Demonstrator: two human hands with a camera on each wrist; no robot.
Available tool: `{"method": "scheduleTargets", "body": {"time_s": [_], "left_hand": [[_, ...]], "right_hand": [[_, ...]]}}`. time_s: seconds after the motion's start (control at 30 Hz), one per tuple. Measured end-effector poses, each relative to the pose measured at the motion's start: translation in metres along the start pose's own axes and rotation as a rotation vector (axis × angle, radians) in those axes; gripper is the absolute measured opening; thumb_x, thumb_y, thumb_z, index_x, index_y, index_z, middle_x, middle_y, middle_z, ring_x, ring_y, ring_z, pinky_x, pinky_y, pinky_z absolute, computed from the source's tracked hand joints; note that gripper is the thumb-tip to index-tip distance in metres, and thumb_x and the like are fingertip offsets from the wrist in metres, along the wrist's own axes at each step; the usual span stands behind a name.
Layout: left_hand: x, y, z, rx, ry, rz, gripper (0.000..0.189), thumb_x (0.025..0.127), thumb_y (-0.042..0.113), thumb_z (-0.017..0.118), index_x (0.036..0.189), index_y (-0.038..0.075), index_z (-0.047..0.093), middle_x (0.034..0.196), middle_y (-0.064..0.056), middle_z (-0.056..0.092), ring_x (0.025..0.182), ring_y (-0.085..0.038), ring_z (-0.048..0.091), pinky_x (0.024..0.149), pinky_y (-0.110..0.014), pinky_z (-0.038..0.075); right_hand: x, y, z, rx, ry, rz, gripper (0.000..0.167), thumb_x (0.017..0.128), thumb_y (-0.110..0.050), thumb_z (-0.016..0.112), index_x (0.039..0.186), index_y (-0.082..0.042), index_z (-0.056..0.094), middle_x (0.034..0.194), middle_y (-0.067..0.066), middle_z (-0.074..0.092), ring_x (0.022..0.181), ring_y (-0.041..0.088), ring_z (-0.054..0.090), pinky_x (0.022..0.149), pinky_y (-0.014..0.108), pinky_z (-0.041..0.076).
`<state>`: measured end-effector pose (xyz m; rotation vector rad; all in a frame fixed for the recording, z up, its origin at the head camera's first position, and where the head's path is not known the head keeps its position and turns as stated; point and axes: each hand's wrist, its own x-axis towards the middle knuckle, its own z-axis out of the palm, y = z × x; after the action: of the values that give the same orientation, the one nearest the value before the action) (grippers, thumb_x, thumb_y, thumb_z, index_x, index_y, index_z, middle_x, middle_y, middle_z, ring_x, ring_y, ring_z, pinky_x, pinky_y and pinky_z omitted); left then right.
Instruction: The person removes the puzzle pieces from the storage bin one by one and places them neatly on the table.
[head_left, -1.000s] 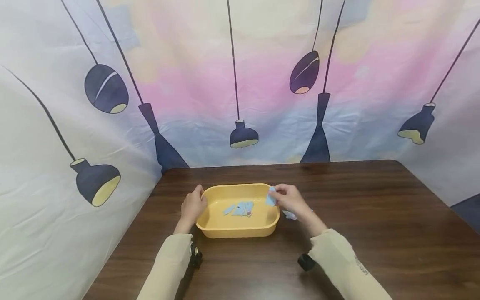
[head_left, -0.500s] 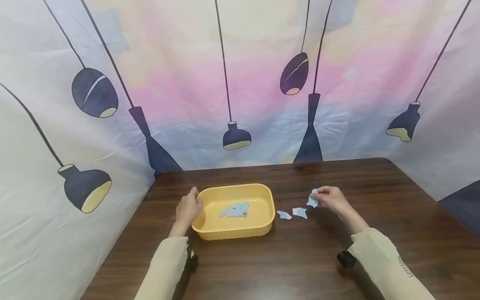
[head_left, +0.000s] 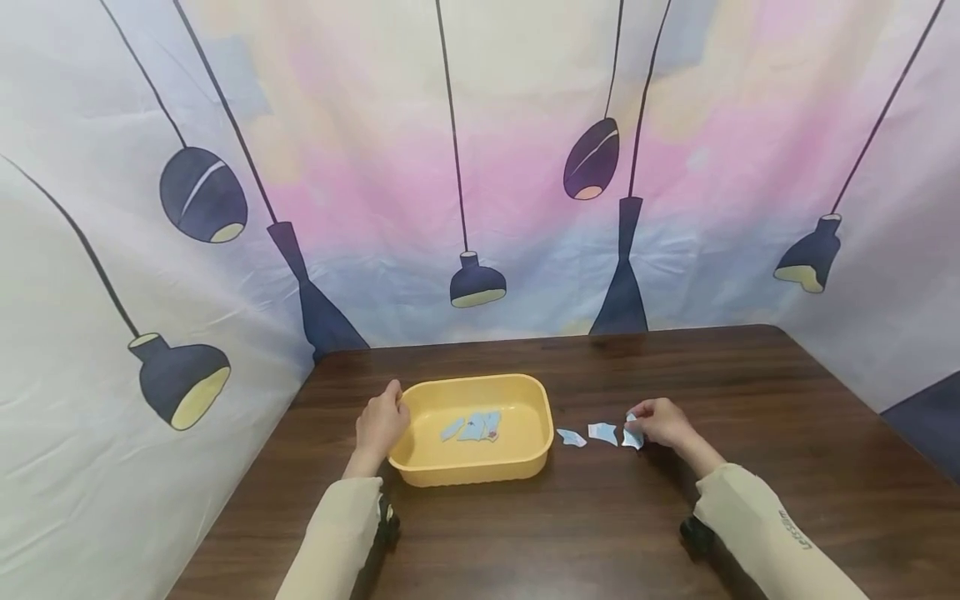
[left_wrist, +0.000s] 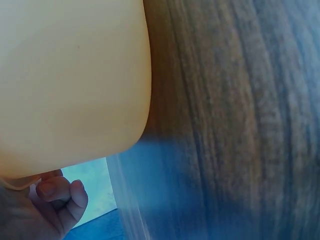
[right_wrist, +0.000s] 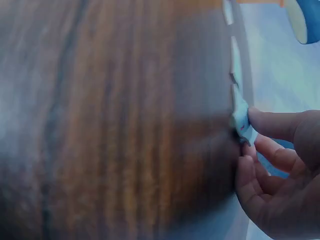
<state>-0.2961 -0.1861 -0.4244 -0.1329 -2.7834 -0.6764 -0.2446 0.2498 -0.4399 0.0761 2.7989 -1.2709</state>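
Head view shows two bare hands of one person working over a table. The right hand (head_left: 663,423) has its thumb and fingertips brought together on a small pale-blue flat piece with an irregular outline (head_left: 633,439), and it pinches this piece at the table surface. In the right wrist view the piece stands tilted between the thumb and the fingers, and a small reddish mark is visible on it; whether its lower edge touches the table, I cannot tell. The left hand (head_left: 381,423) grips the left end of a yellow oblong tray with rounded corners (head_left: 469,478); its fingers are bent at the rim, as the left wrist view also shows.

Between the tray and the right hand, two more pale-blue pieces lie on the table: a middle piece with a notched outline (head_left: 602,432), just beside the held one, and a narrower pointed piece (head_left: 572,437), near the right end of the tray. Together with the held piece they make a row. Inside the tray, on its floor, a slim pale-blue strip (head_left: 453,429) lies to the left of a small group of pale-blue pieces (head_left: 478,427), which carries a reddish mark at its lower right.

Both arms wear cream sleeves (head_left: 765,533), with dark lettering on the right one, and a black device (head_left: 697,537) sits below each wrist. Under everything is a dark brown wood-grain table (head_left: 540,542). Behind it hangs a pastel cloth (head_left: 375,125) with dark-blue lamps printed on it.
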Motion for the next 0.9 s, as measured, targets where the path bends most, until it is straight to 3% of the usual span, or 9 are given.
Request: {"method": "scheduleTargets", "body": {"time_s": [0.13, 0.3, 0.4, 0.5, 0.6, 0.77, 0.9], "left_hand": [[0.001, 0.003, 0.0, -0.006, -0.003, 0.01, 0.012, 0.09, 0.006, 0.05, 0.082, 0.009, 0.041, 0.058, -0.004, 0.039, 0.051, -0.02, 0.04, 0.048, -0.03, 0.028], [0.001, 0.002, 0.0, -0.002, 0.001, 0.001, 0.012, 0.088, 0.006, 0.05, 0.081, 0.008, 0.041, 0.058, -0.007, 0.042, 0.051, -0.022, 0.041, 0.047, -0.031, 0.029], [0.0, 0.001, -0.001, 0.011, 0.004, -0.001, 0.011, 0.088, 0.006, 0.05, 0.082, 0.009, 0.041, 0.059, -0.008, 0.044, 0.052, -0.023, 0.042, 0.048, -0.032, 0.029], [0.0, -0.001, -0.003, 0.016, -0.007, 0.006, 0.011, 0.089, 0.006, 0.051, 0.083, 0.008, 0.041, 0.059, -0.007, 0.044, 0.052, -0.022, 0.043, 0.048, -0.032, 0.03], [-0.001, -0.001, -0.004, 0.018, -0.018, 0.005, 0.012, 0.089, 0.006, 0.051, 0.083, 0.008, 0.041, 0.058, -0.006, 0.042, 0.052, -0.021, 0.042, 0.048, -0.031, 0.029], [-0.002, -0.001, -0.003, 0.011, -0.001, 0.001, 0.012, 0.088, 0.005, 0.052, 0.082, 0.008, 0.041, 0.058, -0.006, 0.042, 0.051, -0.021, 0.041, 0.048, -0.031, 0.029], [-0.002, 0.0, -0.002, 0.0, -0.002, 0.004, 0.013, 0.089, 0.005, 0.051, 0.082, 0.008, 0.041, 0.057, -0.004, 0.038, 0.05, -0.019, 0.039, 0.048, -0.029, 0.027]], "right_hand": [[-0.001, 0.0, -0.001, -0.084, 0.052, -0.005, 0.026, 0.085, -0.012, 0.069, 0.101, 0.01, 0.068, 0.099, 0.024, 0.068, 0.085, 0.027, 0.061, 0.074, 0.038, 0.051], [-0.002, -0.001, -0.002, -0.091, 0.047, 0.005, 0.03, 0.084, -0.013, 0.071, 0.101, 0.011, 0.064, 0.098, 0.025, 0.064, 0.085, 0.029, 0.058, 0.074, 0.04, 0.049], [-0.002, 0.0, -0.002, -0.007, 0.017, 0.04, 0.033, 0.087, -0.014, 0.069, 0.105, 0.013, 0.063, 0.099, 0.024, 0.064, 0.083, 0.025, 0.058, 0.073, 0.036, 0.05], [0.0, -0.004, -0.003, 0.115, -0.026, 0.093, 0.04, 0.091, -0.016, 0.065, 0.116, 0.014, 0.058, 0.112, 0.03, 0.062, 0.095, 0.031, 0.062, 0.081, 0.039, 0.055], [0.001, -0.014, -0.003, 0.202, -0.059, 0.126, 0.046, 0.094, -0.019, 0.06, 0.126, 0.013, 0.053, 0.127, 0.033, 0.056, 0.113, 0.04, 0.058, 0.094, 0.047, 0.052], [0.0, -0.046, 0.004, 0.278, -0.102, 0.071, 0.05, 0.097, -0.02, 0.056, 0.135, 0.011, 0.047, 0.136, 0.032, 0.051, 0.127, 0.045, 0.05, 0.103, 0.051, 0.045], [0.0, -0.08, 0.017, 0.361, -0.143, 0.036, 0.05, 0.097, -0.018, 0.057, 0.137, 0.009, 0.046, 0.138, 0.03, 0.051, 0.127, 0.042, 0.052, 0.104, 0.047, 0.046]]}}
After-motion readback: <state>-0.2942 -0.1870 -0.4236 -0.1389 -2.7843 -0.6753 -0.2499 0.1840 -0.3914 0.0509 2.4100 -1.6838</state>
